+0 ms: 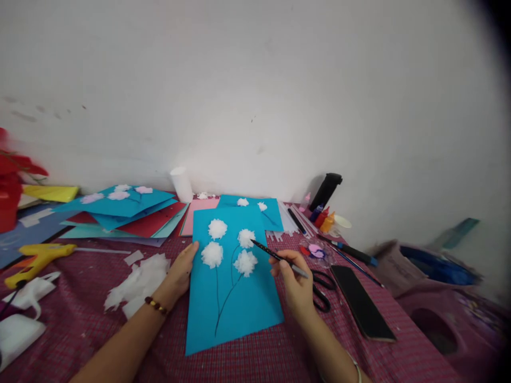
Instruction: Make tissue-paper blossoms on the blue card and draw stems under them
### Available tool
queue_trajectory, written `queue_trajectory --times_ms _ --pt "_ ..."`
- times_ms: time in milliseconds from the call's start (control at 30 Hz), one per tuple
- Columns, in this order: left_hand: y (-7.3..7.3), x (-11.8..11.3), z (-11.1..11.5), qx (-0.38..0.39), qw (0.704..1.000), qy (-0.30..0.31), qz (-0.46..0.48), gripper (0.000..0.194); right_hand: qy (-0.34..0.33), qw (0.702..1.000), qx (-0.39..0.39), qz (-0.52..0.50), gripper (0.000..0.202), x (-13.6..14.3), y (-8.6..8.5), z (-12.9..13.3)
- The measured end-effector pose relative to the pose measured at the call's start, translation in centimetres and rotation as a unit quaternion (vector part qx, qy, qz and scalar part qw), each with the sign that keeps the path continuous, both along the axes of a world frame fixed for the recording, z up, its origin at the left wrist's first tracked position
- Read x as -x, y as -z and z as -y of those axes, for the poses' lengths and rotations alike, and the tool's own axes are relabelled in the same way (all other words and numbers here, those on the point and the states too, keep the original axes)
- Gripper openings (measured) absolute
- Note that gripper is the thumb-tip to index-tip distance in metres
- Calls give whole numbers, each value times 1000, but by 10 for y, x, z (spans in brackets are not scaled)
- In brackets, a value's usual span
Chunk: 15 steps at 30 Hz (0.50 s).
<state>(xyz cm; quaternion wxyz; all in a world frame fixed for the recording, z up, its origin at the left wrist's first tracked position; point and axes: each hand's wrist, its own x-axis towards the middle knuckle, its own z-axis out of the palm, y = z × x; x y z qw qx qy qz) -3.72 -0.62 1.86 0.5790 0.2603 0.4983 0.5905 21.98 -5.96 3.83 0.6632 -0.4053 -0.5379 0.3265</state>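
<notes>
A blue sheet of paper [251,306] is tilted up before me, carrying several fluffy white paper flowers [212,255] and thin dark drawn stems. My left hand [183,268] grips its left edge, the thumb by the border. In my right hand [295,276] is a slim black pen [275,252] with a grey end, pinched between the fingers. The pen's tip is at the upper right flower [246,238]; whether it touches cannot be made out. Black-handled scissors [322,291] lie just right of my right hand, partly hidden by it.
Left are crumpled white tissue [139,282], a yellow glue gun [38,260] and stacked coloured sheets [120,210]. Behind lies another blue sheet [271,215] with white flowers. A dark phone [361,303], small paint bottles [321,217] and a black marker [297,221] are right, beside the table's edge.
</notes>
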Motion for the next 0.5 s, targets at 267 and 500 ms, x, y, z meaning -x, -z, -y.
queue_trajectory --times_ms 267,500 --pt "3 0 2 -31 998 54 5 27 -34 999 -24 27 11 15 -36 -4" --pt "8 1 2 -63 995 72 12 40 -58 998 25 27 13 40 -9 -17"
